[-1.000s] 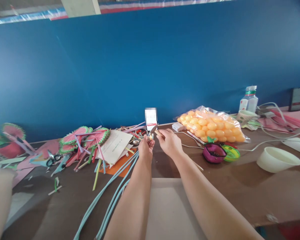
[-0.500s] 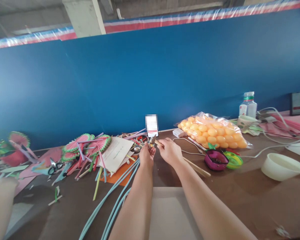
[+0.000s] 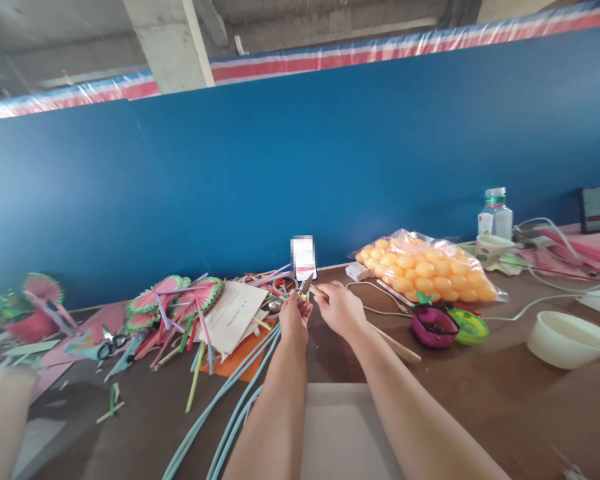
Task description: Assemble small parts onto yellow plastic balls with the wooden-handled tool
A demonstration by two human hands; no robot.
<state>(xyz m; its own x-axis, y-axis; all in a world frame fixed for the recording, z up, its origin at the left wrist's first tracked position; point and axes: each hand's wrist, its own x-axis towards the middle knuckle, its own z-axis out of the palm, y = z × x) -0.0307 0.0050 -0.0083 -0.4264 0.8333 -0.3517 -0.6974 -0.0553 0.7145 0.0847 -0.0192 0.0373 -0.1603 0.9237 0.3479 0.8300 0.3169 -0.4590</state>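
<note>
My left hand (image 3: 293, 320) is closed around a small shiny metallic and gold-coloured thing (image 3: 301, 294), mostly covered by the fingers; a grey pointed piece sticks up from it. Close by on the right, my right hand (image 3: 341, 307) pinches the end of a pale wooden stick (image 3: 318, 291), pointing it toward the thing in my left hand. Beyond my right wrist, a length of pale wood (image 3: 397, 345) shows in line with it, perhaps the same stick; the forearm hides the part between. Just behind the hands, a phone (image 3: 305, 259) with a lit screen stands against the blue partition.
Left lie pleated paper fans (image 3: 200, 298), printed paper (image 3: 235, 313), scissors (image 3: 111, 343) and pale blue tubes (image 3: 220, 400). Right are a bag of orange balls (image 3: 425, 270), a purple container (image 3: 434, 327) and a white bowl (image 3: 555, 350). Another person's blurred arm (image 3: 5, 407) reaches in at far left.
The view has tilted up slightly, so things sit a little lower in the picture. My hands keep nearly the same pose, close together.
</note>
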